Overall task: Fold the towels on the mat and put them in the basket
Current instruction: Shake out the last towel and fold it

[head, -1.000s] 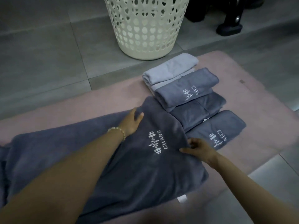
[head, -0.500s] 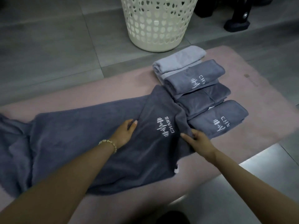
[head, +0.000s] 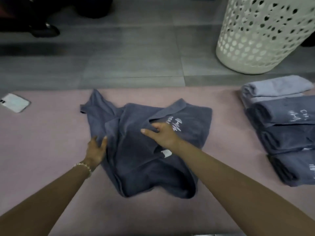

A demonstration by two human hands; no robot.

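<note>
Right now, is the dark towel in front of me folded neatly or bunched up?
Roughly folded, not neat: the dark towel lies doubled over on the mat, layers rumpled, one corner sticking out far left.

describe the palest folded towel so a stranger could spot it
Find the white perforated laundry basket at far right. On the pink mat before it lies a row of folded towels. The pale grey towel is nearest the basket, lighter than its dark grey neighbours.

Towel lettering — partial
White "CH" is showing on a folded grey towel (head: 276, 114); lettering on the crumpled towel (head: 136, 160) is blurring.
</note>
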